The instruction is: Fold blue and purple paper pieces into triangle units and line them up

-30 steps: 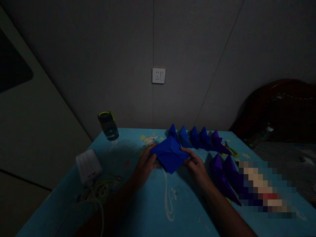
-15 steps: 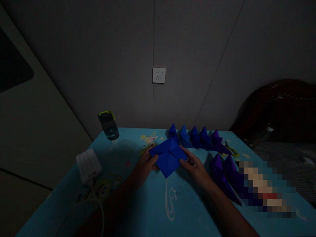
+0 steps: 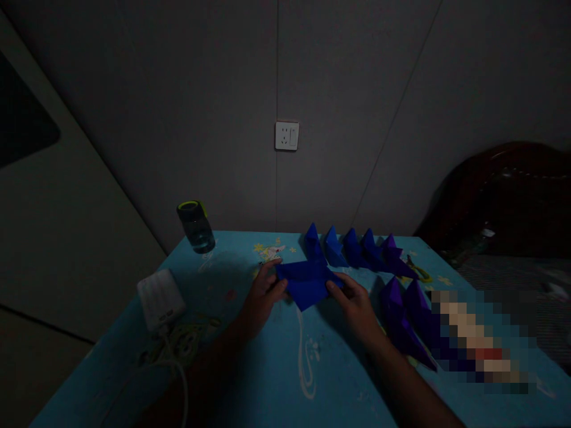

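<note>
Between my hands, above the middle of the table, is a sheet of folded blue origami paper point(image 3: 306, 285) with a flat upper edge and a point toward me. My left hand point(image 3: 264, 294) pinches its left corner, thumb on the near side. The right corner is gripped by my right hand point(image 3: 352, 300), thumb on top and the other fingers partly hidden behind. Just beyond stands a row of several folded paper boats point(image 3: 354, 248), blue to purple. Closer to my right forearm sit more purple paper boats point(image 3: 404, 318), some partly covered by a blurred patch.
A water bottle point(image 3: 196, 227) stands at the table's back left. A white power bank point(image 3: 160, 300) with a white cable point(image 3: 181, 374) lies at the left. Green-handled scissors point(image 3: 422, 271) rest behind the purple boats. The wall with a socket point(image 3: 286, 136) borders the blue tablecloth point(image 3: 276, 380).
The blue paper has gone from an open diamond with an upper point to a shape with a flat top edge, its upper part folded or tilted away. Both hands still hold its corners.
</note>
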`<move>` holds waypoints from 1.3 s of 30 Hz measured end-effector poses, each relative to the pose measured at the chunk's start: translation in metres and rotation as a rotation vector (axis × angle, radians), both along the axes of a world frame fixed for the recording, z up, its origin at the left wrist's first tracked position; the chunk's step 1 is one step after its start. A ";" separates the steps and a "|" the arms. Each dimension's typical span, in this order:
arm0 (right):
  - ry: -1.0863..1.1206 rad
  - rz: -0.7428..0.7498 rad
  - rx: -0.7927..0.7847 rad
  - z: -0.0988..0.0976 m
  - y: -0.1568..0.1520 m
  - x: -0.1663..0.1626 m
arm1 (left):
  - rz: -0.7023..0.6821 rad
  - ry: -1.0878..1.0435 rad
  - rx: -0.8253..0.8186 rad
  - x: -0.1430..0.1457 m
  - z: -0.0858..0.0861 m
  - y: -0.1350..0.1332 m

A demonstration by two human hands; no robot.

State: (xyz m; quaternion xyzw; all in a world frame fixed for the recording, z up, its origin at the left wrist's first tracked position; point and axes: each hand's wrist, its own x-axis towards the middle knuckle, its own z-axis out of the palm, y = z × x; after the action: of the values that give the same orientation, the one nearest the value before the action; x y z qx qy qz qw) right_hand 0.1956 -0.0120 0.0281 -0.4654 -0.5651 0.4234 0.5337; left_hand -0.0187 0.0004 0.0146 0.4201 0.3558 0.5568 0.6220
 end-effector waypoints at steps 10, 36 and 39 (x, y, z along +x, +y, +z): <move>-0.347 -0.026 0.653 -0.007 -0.005 0.010 | 0.021 -0.042 -0.126 0.001 -0.003 0.003; -0.608 0.157 0.765 -0.003 -0.010 0.004 | 0.058 0.210 0.039 0.000 0.004 -0.003; -0.638 0.155 0.744 -0.005 -0.009 0.003 | 0.033 0.189 0.039 -0.001 0.000 -0.002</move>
State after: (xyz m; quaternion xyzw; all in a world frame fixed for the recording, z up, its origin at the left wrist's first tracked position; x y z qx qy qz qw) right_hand 0.1988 -0.0207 0.0234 -0.3065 -0.8459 0.0680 0.4312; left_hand -0.0195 -0.0021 0.0148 0.4769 0.4091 0.5317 0.5679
